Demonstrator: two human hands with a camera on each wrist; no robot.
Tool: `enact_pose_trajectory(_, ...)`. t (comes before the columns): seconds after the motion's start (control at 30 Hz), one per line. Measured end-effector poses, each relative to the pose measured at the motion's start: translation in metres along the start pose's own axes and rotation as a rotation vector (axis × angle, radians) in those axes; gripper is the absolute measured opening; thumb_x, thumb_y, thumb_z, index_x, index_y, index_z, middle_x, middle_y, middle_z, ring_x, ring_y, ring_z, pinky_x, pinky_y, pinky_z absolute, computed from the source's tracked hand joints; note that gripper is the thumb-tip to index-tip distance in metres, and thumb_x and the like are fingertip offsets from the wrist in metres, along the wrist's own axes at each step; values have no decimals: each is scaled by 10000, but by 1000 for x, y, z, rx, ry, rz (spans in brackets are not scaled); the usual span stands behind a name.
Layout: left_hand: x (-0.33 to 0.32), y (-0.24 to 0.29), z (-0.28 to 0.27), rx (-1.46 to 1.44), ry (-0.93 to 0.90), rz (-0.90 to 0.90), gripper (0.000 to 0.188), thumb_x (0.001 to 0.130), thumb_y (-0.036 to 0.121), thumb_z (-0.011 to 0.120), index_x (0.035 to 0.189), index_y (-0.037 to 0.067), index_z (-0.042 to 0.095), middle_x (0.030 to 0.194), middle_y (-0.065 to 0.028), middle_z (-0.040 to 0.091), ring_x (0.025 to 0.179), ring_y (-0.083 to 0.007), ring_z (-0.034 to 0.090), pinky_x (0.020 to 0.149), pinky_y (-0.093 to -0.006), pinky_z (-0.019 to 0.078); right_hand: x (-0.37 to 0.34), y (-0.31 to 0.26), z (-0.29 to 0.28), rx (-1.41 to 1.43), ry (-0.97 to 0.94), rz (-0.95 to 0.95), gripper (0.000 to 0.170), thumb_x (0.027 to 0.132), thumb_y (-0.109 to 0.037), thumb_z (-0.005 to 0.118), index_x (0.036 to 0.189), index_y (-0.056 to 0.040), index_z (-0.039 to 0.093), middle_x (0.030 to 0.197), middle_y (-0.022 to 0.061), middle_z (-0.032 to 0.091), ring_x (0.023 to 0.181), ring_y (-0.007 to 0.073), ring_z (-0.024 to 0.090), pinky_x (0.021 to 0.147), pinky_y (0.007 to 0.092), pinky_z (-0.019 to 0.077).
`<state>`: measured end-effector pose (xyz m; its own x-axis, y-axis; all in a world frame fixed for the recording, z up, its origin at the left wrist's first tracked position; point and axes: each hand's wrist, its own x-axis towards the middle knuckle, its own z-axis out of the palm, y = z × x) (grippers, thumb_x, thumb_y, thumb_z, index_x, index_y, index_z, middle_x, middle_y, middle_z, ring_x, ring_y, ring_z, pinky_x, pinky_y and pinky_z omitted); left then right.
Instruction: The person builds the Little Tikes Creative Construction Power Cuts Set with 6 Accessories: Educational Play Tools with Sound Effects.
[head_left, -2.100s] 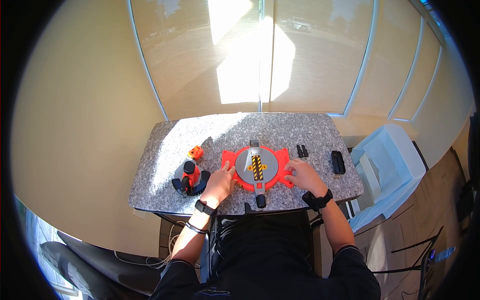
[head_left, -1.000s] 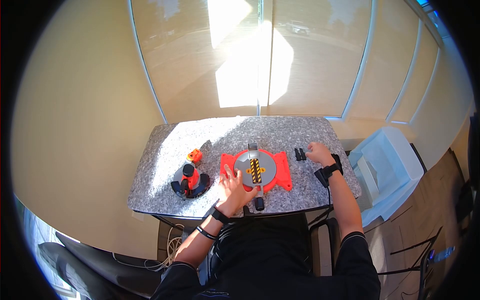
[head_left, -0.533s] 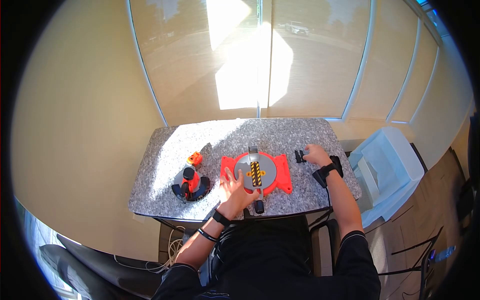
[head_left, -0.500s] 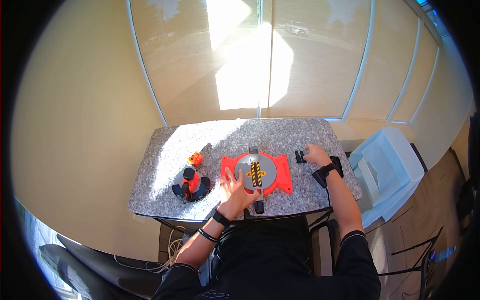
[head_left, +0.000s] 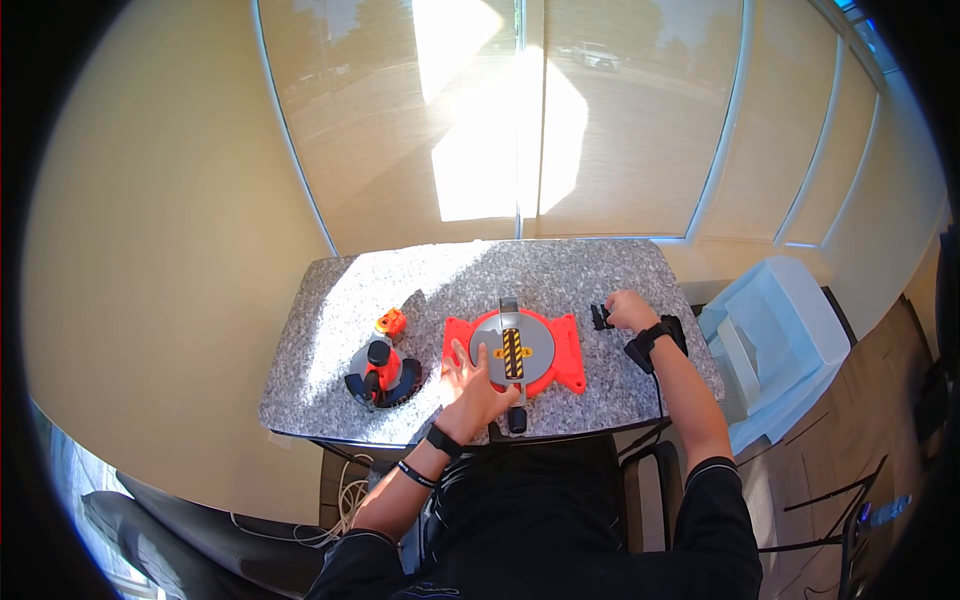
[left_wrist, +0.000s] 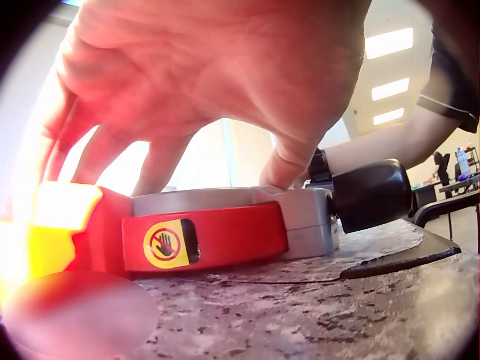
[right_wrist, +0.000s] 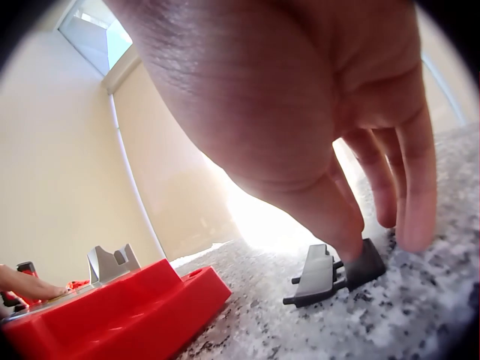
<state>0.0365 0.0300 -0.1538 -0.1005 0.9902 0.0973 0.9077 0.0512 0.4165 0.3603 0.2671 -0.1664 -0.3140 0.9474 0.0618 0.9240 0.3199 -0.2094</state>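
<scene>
A toy miter saw base point(head_left: 567, 352), red with a round grey turntable and a black-and-yellow striped strip, sits mid-table. My left hand point(head_left: 470, 392) spreads its fingers over the base's left front, the thumb on the grey arm near the black knob point(left_wrist: 373, 195). To the right of the base, my right hand point(head_left: 632, 311) pinches a small black plastic piece point(right_wrist: 366, 264) at the tabletop. Beside that lies a matching dark plastic piece point(right_wrist: 315, 276) with short pegs. The toy saw head point(head_left: 384, 366), red, grey and black, stands left of the base.
A dark oblong object point(head_left: 675, 334) is partly hidden behind the right wrist. The speckled table point(head_left: 540, 262) faces a screened window. A pale blue lined bin point(head_left: 790, 330) stands off the table's right side. A cable hangs from the right wrist camera.
My right hand has left the base's right side for the small black pieces and closed its fingertips on one. My left hand has shifted from the base's left edge toward its front.
</scene>
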Motion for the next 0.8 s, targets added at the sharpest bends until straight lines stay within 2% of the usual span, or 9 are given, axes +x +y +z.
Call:
enact_pose_trajectory(0.13, 2, -10, 4, 88, 64, 58, 1027, 763, 623, 702, 1559, 48, 405, 1592, -400, 214, 1415, -587, 297, 1078, -654, 356, -3, -3, -5, 17, -34, 26, 351, 687, -120, 795, 1034, -68, 772, 984, 193, 748, 926, 334, 727, 828, 404, 579)
enact_pose_trajectory(0.23, -2, -4, -11, 160, 28, 50, 1017, 778, 640, 696, 1559, 52, 410, 1583, -396, 251, 1439, -531, 318, 1063, -615, 406, -5, -6, -10, 42, -40, 50, 349, 690, -118, 795, 1034, -66, 770, 972, 191, 750, 909, 332, 729, 821, 404, 580)
enact_pose_trajectory(0.37, -2, -10, -11, 174, 44, 90, 1020, 787, 653, 695, 1556, 47, 410, 1577, -393, 269, 1410, -525, 367, 1028, -577, 455, -9, -12, -14, 27, -25, 33, 357, 690, -116, 792, 1041, -60, 766, 959, 201, 748, 890, 327, 731, 809, 406, 581)
enact_pose_trajectory(0.47, -5, -14, -21, 215, 50, 143, 957, 822, 640, 685, 1557, 85, 425, 1555, -403, 304, 1358, -523, 439, 989, -532, 504, -12, -16, -18, 62, -40, 66, 388, 683, -116, 789, 1064, -49, 754, 909, 213, 744, 854, 319, 735, 779, 410, 583)
enact_pose_trajectory(0.53, -5, -19, -30, 241, 44, 259, 858, 866, 612, 662, 1559, 157, 440, 1526, -414, 344, 1315, -524, 487, 965, -507, 533, -10, -16, -16, 114, -50, 101, 436, 675, -121, 796, 1102, -49, 740, 990, 230, 729, 923, 324, 724, 811, 414, 578)
enact_pose_trajectory(0.57, -4, -23, -30, 241, 43, 257, 858, 866, 612, 662, 1559, 157, 440, 1526, -414, 344, 1315, -524, 487, 965, -507, 533, -10, -17, -13, 115, -52, 100, 436, 675, -121, 796, 1102, -49, 740, 990, 230, 729, 923, 324, 724, 811, 414, 578)
enact_pose_trajectory(0.63, -2, -28, -27, 283, 32, 293, 802, 877, 636, 649, 1545, 233, 467, 1497, -401, 393, 1258, -515, 543, 953, -518, 538, -11, -18, -11, 10, 43, 91, 429, 709, -154, 781, 1123, -53, 732, 1227, 225, 672, 1123, 389, 659, 951, 438, 544)
enact_pose_trajectory(0.77, -3, -29, -27, 276, 75, 313, 814, 845, 657, 685, 1516, 231, 511, 1494, -395, 402, 1240, -488, 568, 899, -504, 563, -19, -37, -23, 34, 104, -7, 468, 739, -236, 797, 1164, -53, 720, 1217, 231, 651, 1147, 377, 634, 980, 436, 522)
enact_pose_trajectory(0.8, -4, -29, -28, 268, 80, 322, 831, 826, 652, 707, 1510, 219, 520, 1493, -399, 400, 1241, -483, 565, 880, -481, 574, -25, -46, -29, 115, 107, -116, 497, 771, -292, 797, 1200, -58, 707, 1254, 226, 647, 1194, 376, 614, 1021, 437, 501)
